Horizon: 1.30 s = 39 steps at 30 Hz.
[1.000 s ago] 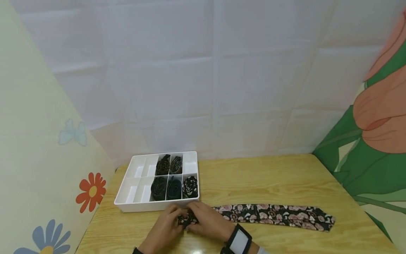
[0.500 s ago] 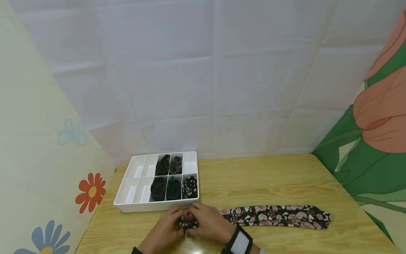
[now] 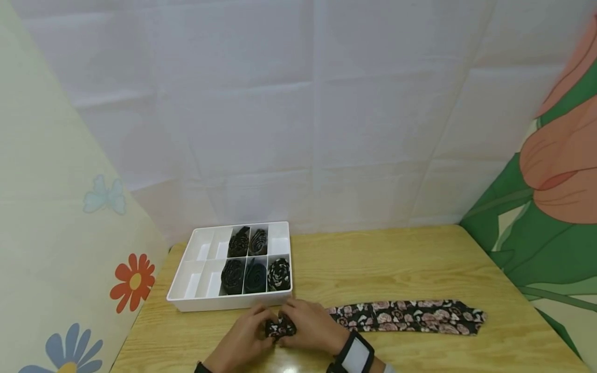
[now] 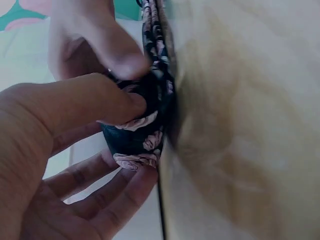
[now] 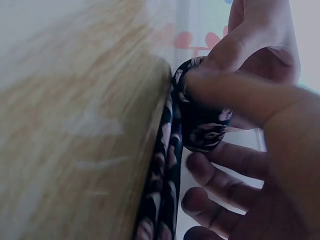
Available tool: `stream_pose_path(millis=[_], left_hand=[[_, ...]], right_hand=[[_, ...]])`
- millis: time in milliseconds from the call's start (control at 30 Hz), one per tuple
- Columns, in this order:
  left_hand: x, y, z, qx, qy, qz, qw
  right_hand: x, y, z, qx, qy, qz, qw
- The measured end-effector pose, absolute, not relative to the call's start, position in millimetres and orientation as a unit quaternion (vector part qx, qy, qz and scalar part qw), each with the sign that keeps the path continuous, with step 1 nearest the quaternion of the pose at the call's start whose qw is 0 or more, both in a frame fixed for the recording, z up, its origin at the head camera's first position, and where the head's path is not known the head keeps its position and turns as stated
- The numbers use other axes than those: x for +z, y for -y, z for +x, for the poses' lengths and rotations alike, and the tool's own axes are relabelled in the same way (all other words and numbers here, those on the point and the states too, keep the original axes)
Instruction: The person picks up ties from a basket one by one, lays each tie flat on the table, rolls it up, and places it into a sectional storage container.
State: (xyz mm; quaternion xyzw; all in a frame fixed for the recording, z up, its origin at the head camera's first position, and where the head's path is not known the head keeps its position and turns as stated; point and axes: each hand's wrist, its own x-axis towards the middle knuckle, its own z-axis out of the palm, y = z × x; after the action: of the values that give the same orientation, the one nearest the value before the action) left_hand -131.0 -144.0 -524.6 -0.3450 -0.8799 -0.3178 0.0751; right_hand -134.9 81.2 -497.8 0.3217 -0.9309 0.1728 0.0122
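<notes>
A black necktie with pink roses (image 3: 401, 316) lies folded lengthwise along the table, its left end wound into a thick roll (image 4: 135, 135). My left hand (image 3: 244, 334) grips the roll from the left, thumb on the near side and fingers around the far side. From the right, my right hand (image 3: 310, 326) holds the same roll, its thumb (image 5: 230, 95) across it and its lower fingers spread. The flat tail runs out to the right from under the right hand, ending in a pointed tip. In the head view the hands cover part of the roll.
Just beyond the hands stands a white divided tray (image 3: 228, 303). Several rolled ties, such as a dark green one (image 3: 255, 277) and a black-and-white one (image 3: 279, 274), sit in its middle and right compartments. The wooden table (image 3: 373, 264) meets a white sheet at the back.
The tie's pointed end has slid slightly left. Both hands have shifted a little to the right with the roll, and their fingers have moved around it.
</notes>
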Motion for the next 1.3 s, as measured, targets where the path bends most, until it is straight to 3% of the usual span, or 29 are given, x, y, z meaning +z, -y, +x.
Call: stream_pose_path(millis=[367,767,1300], left_hand=[[-522,142,-128,-0.369,0.863,-0.341,0.042],[-518,142,-130,-0.357,0.860,-0.360,0.060],[-523,133,-132,-0.331,0.850,-0.392,0.119]], right_hand=[[-495,-89,-132,0.174,0.935,0.310,-0.003],[-496,-91,-130,0.187,0.929,0.318,0.027],[-495,-97,-130,0.184,0.933,0.310,0.007]])
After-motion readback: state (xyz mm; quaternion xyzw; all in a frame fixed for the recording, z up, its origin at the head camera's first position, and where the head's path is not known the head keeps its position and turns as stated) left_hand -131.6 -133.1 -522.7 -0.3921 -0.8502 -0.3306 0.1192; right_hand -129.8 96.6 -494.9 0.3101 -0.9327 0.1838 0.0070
